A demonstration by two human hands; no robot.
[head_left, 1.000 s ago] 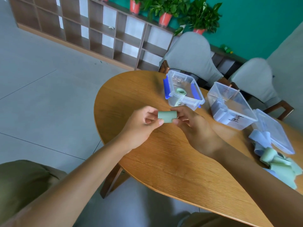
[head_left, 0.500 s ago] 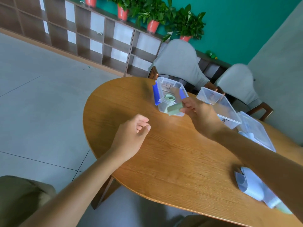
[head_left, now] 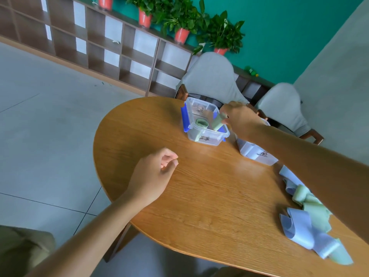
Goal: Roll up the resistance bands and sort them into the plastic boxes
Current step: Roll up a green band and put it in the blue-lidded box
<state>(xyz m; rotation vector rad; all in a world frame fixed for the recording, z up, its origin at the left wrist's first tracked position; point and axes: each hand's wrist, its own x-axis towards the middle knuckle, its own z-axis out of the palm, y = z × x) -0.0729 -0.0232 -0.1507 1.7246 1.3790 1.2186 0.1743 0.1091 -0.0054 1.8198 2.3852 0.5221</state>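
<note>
My right hand (head_left: 240,118) pinches a rolled green band (head_left: 218,122) and holds it over the open clear box with blue clips (head_left: 207,138). Another rolled green band (head_left: 201,123) lies inside that box. My left hand (head_left: 154,174) hovers over the wooden table (head_left: 209,196) with loosely curled fingers and holds nothing. A second clear box (head_left: 256,153) stands to the right of the first, partly hidden by my right forearm. Loose pale blue and green bands (head_left: 305,218) lie in a heap at the table's right side.
Two grey chairs (head_left: 211,78) stand behind the table. A wooden shelf unit (head_left: 99,43) with potted plants on top runs along the teal wall. Grey tiled floor lies to the left of the table's rounded edge.
My right hand has carried the rolled green band away from my left hand and up over the blue-clipped box. My left hand let go and stayed over the table.
</note>
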